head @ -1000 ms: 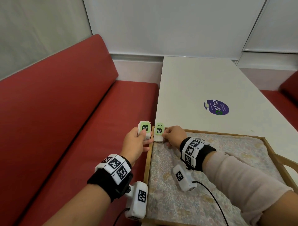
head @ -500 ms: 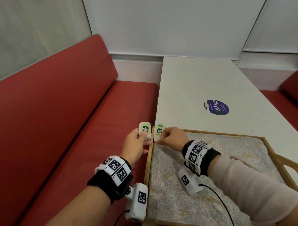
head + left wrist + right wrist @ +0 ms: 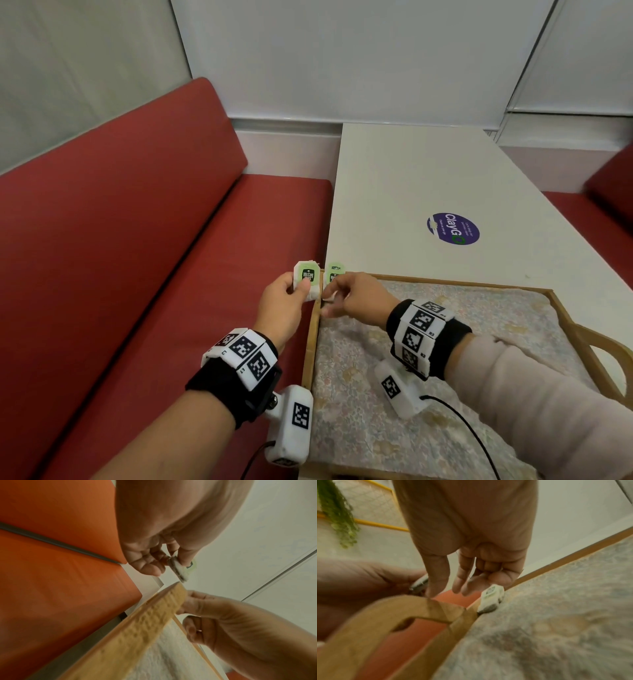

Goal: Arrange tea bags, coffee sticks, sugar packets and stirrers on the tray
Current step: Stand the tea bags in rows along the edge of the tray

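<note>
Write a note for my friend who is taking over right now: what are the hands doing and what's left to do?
Left hand: grips a small stack of tea bags, held just outside the tray's far left corner.
Right hand: fingers loose and holding nothing, just above one tea bag that stands against the tray's rim in that corner.
Done: that one tea bag is on the tray's floral liner.
Left: place the stack from the left hand. No coffee sticks, sugar packets or stirrers are in view.
</note>
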